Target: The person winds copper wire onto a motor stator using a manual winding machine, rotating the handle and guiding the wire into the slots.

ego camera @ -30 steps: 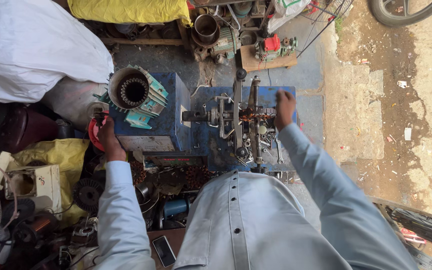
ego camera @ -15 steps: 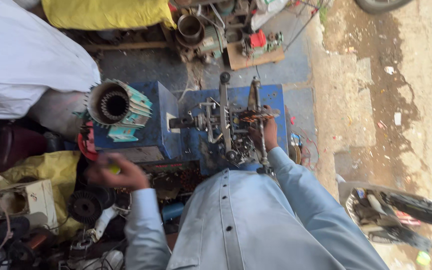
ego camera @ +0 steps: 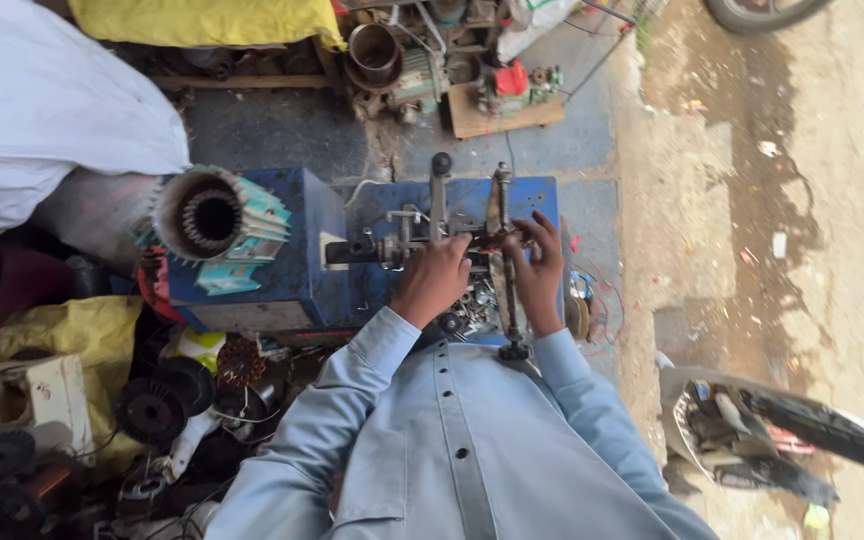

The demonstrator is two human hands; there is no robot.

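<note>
Both my arms reach forward, sleeved, elbows bent. My left hand (ego camera: 435,278) is curled knuckles-up, fingers closed in a loose fist. My right hand (ego camera: 538,268) sits just beside it, fingers spread and bent.

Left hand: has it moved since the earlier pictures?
Yes. The left hand has come off the clutter left of the blue box and now rests on the winding machine, close to the right hand.

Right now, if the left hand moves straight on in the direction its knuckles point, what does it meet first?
The left hand points up the picture, so it would likely meet the metal winding mechanism on the blue machine first. Depth is unclear from above.
</note>
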